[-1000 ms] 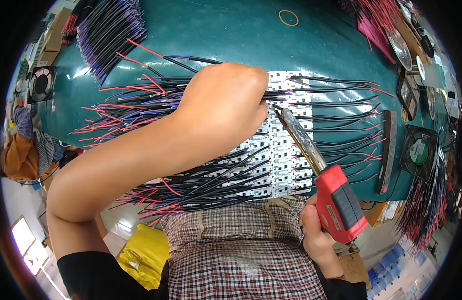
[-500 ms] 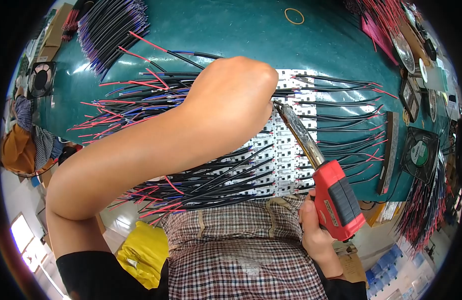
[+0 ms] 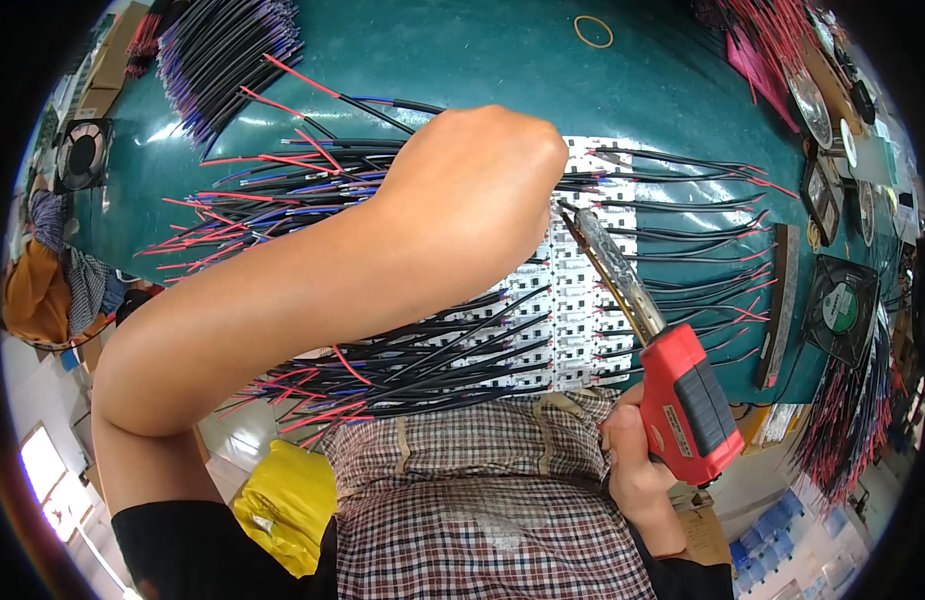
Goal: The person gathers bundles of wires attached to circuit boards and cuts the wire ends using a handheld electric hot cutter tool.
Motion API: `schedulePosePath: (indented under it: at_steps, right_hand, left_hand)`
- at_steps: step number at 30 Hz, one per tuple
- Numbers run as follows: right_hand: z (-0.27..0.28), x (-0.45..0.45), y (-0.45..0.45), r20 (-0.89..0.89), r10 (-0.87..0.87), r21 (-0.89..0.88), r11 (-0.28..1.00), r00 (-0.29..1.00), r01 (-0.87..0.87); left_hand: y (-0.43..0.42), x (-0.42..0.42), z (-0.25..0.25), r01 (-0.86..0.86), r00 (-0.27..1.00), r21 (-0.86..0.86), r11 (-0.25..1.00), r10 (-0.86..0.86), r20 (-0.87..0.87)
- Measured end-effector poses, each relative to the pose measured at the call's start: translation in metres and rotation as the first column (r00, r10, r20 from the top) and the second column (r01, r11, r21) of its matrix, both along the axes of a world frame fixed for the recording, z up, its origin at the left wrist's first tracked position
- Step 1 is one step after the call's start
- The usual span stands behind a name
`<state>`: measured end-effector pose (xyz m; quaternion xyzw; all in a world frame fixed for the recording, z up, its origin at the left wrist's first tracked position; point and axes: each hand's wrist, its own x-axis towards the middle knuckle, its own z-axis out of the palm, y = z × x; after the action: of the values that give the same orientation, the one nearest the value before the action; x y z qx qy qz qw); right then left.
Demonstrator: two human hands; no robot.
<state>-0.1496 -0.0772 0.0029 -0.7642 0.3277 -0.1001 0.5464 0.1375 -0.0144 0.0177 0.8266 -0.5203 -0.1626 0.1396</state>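
Observation:
My right hand (image 3: 638, 465) grips the handle of a red and black soldering gun (image 3: 688, 400). The gun's long metal barrel slants up and left, its tip close to my left hand (image 3: 488, 195). That hand is curled over the white circuit board panel (image 3: 573, 345), the back of it toward me. Its fingertips are hidden, so what it pinches I cannot make out. Black wires with red ends (image 3: 443, 355) spread leftward from the panel under my left forearm. More black wires (image 3: 698, 235) run off its right edge.
A bundle of black and purple wires (image 3: 223, 70) lies at the back left of the green table (image 3: 463, 50). A rubber band (image 3: 594, 32) lies at the back. Small fans (image 3: 840, 308) stand at the sides, beside a dark bar (image 3: 780, 305) on the right.
The soldering gun has shifted slightly right and down, its tip drawing a little away from the board. My left hand has moved slightly right and still covers the same area.

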Motion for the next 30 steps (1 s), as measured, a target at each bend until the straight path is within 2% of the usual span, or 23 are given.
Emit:
schedulePosePath:
  at_steps: [5, 7, 8, 10, 12, 17, 19, 22, 26, 30]
  right_hand:
    - [0.002, -0.003, 0.000, -0.038, -0.054, 0.060, 0.997, 0.998, 0.056]
    - [0.000, -0.004, -0.005, -0.013, 0.068, -0.019, 0.997, 0.998, -0.068]
    - [0.000, -0.002, -0.004, -0.013, 0.068, -0.020, 0.997, 0.998, -0.068]
    - [0.001, 0.001, -0.002, 0.019, 0.010, 0.016, 1.000, 1.000, -0.011]
    - [0.001, -0.001, 0.000, -0.001, -0.020, 0.045, 0.999, 1.000, 0.020]
    - [0.001, 0.002, 0.004, -0.010, -0.124, 0.144, 0.982, 0.992, 0.124]
    - [-0.001, -0.002, -0.002, -0.044, 0.055, 0.029, 0.998, 0.998, -0.054]
    - [0.002, 0.003, 0.004, -0.042, -0.043, 0.072, 0.996, 0.998, 0.046]
    - [0.006, 0.002, 0.001, -0.083, 0.000, 0.045, 0.999, 0.997, 0.004]
    - [0.003, -0.008, -0.001, -0.012, 0.011, -0.009, 1.000, 1.000, -0.011]
  left_hand:
    - [-0.001, 0.000, 0.002, 0.004, 1.000, 0.021, 1.000, -0.004, 0.015]
    - [-0.001, 0.000, 0.003, 0.002, 1.000, 0.020, 1.000, -0.003, 0.029]
    - [-0.002, 0.001, 0.003, -0.012, 1.000, 0.033, 0.999, 0.012, 0.014]
    - [-0.001, 0.003, 0.003, -0.027, 1.000, 0.047, 0.999, 0.027, -0.002]
    - [0.002, 0.005, 0.002, 0.004, 1.000, -0.057, 0.998, -0.006, -0.030]
    - [-0.001, 0.002, 0.003, -0.008, 1.000, -0.001, 1.000, 0.008, -0.006]
    - [-0.002, 0.000, 0.002, -0.019, 1.000, 0.016, 1.000, 0.019, 0.010]
    - [-0.003, -0.001, 0.001, -0.018, 1.000, 0.004, 1.000, 0.018, 0.021]
    - [-0.005, -0.001, 0.003, -0.012, 1.000, 0.015, 1.000, 0.012, 0.027]
    - [-0.004, 0.000, 0.001, 0.001, 0.999, -0.011, 1.000, -0.001, 0.037]
